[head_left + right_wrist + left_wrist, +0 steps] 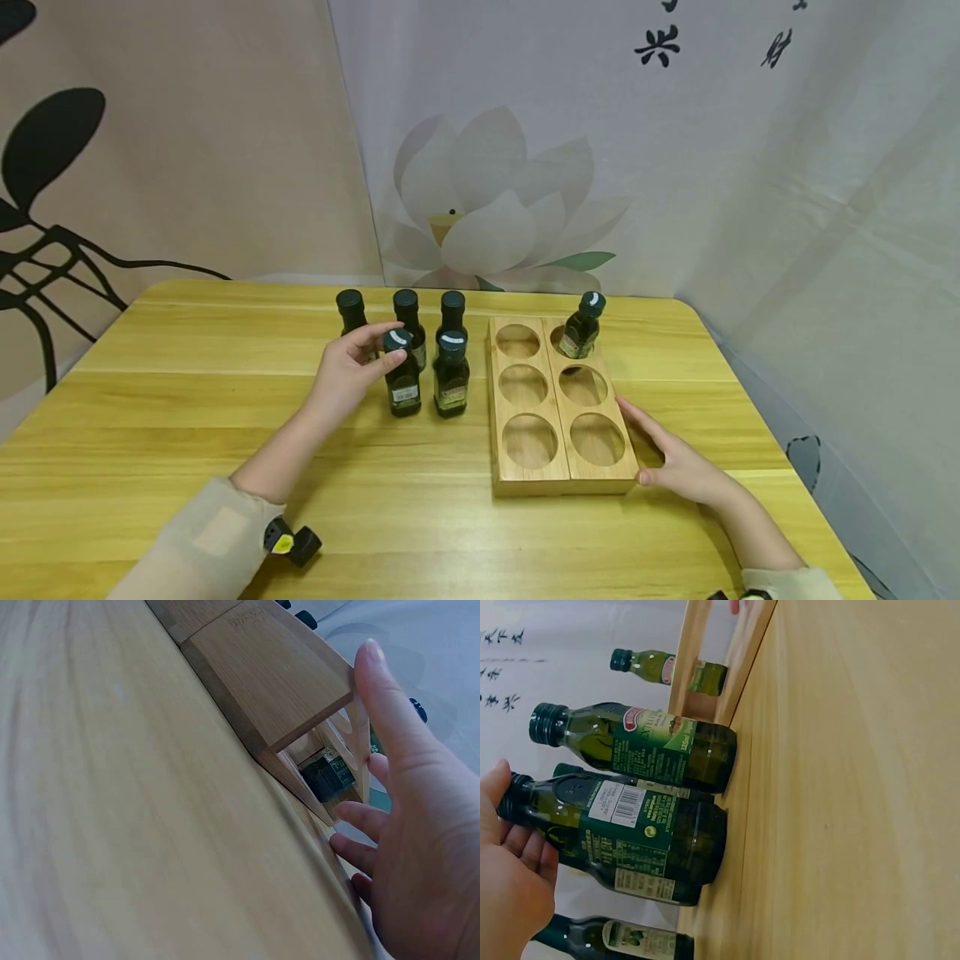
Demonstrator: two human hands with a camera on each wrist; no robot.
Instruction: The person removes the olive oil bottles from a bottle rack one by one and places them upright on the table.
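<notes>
My left hand [351, 367] pinches the neck, just at the cap, of a small dark green olive oil bottle [404, 390] that stands upright. In the left wrist view that bottle [630, 825] shows a white barcode sticker. Close to its right is a similar bottle [452, 387]. At the holder's right side rests my right hand [686, 471], its fingers extended along the wall and its thumb near the front corner. The wooden holder [562, 487] has two rows of round holes. One bottle [579, 335] leans in the far right hole.
Behind the held bottle are three more bottles, the left one [351, 307] partly covered by my hand, the middle [407, 308] and the right [453, 312]. A printed curtain [510, 192] hangs behind the wooden table [420, 533].
</notes>
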